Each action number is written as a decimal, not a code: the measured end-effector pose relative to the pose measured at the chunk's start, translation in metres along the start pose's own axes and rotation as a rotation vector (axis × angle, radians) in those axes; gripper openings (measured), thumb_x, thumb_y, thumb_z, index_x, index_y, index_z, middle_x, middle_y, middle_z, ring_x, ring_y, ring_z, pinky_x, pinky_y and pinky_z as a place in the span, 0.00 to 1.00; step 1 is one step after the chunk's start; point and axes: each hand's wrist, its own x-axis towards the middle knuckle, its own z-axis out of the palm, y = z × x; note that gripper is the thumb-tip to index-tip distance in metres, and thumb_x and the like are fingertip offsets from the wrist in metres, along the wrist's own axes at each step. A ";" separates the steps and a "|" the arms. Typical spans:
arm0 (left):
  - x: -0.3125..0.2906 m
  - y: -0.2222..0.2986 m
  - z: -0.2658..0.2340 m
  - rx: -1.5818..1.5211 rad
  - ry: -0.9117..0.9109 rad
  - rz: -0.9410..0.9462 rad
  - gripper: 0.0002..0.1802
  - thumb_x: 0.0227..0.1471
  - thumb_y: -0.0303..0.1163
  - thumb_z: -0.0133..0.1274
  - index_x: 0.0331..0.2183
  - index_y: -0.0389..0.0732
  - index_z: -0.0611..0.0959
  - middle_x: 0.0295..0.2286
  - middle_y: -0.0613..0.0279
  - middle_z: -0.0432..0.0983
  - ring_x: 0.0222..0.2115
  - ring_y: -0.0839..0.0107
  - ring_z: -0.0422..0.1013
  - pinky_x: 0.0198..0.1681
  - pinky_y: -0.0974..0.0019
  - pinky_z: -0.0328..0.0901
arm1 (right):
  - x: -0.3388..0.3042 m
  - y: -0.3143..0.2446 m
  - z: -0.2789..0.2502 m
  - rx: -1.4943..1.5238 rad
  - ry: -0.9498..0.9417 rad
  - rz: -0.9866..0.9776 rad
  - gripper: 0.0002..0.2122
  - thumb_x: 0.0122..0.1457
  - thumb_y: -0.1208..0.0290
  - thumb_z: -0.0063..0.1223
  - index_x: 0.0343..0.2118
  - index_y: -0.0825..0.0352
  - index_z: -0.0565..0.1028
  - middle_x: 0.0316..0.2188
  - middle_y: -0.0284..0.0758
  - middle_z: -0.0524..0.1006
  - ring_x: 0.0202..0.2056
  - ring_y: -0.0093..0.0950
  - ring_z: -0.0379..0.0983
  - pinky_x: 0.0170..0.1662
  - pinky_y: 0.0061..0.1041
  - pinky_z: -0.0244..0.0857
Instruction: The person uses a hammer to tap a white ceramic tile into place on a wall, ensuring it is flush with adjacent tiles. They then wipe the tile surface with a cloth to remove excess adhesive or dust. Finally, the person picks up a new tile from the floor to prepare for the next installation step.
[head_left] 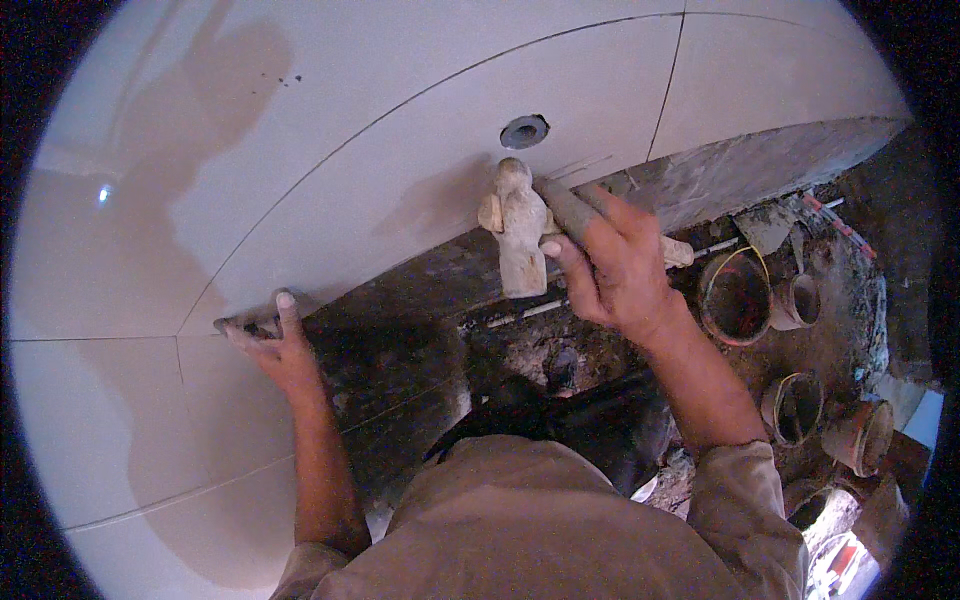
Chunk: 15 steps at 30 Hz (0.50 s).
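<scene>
Pale beige tiles (450, 120) spread across the upper and left parts of the frame, their thin dark joints bent into curves by the lens. We have a hammer (522, 235) near the centre of the frame, its whitish, crusted head standing in front of the lower edge of the tiling; we cannot tell whether it touches them. Our right hand (620, 260) is closed around its handle, whose end juts out to the right of the fist, and the index finger, coated in grey, stretches up beside the head. Just above the hammer, a round grey fitting (525, 132) sits in a hole in a tile.

Our left hand (272, 348), left of centre, rests at the tiles' lower border with thumb raised and fingers bent; whether it grips the edge we cannot tell. Our shadow falls over the tiles at the left. Along the right of the frame stand or lie several dirty buckets (706, 312), near a thin pale rod (530, 311). Our brown shirt (540, 520) fills the bottom centre.
</scene>
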 end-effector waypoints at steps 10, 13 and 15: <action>-0.006 0.027 0.001 -0.110 -0.014 -0.050 0.65 0.51 0.59 0.62 0.64 0.19 0.47 0.66 0.29 0.41 0.69 0.44 0.41 0.70 0.50 0.40 | 0.003 0.001 -0.001 -0.015 -0.045 0.113 0.20 0.56 0.69 0.59 0.52 0.67 0.76 0.33 0.46 0.77 0.28 0.46 0.75 0.30 0.42 0.71; -0.005 0.022 0.000 -0.074 -0.005 -0.070 0.65 0.51 0.59 0.63 0.65 0.19 0.46 0.66 0.30 0.42 0.68 0.45 0.42 0.70 0.50 0.40 | -0.001 0.002 -0.002 -0.020 -0.044 0.070 0.20 0.57 0.68 0.59 0.53 0.67 0.75 0.33 0.46 0.77 0.28 0.46 0.75 0.30 0.42 0.71; -0.005 0.023 0.000 -0.057 0.003 -0.057 0.65 0.51 0.59 0.63 0.65 0.19 0.46 0.66 0.31 0.42 0.68 0.45 0.42 0.70 0.50 0.40 | 0.001 -0.001 0.000 -0.024 -0.030 0.119 0.21 0.57 0.68 0.59 0.54 0.67 0.75 0.32 0.45 0.77 0.27 0.46 0.75 0.29 0.42 0.70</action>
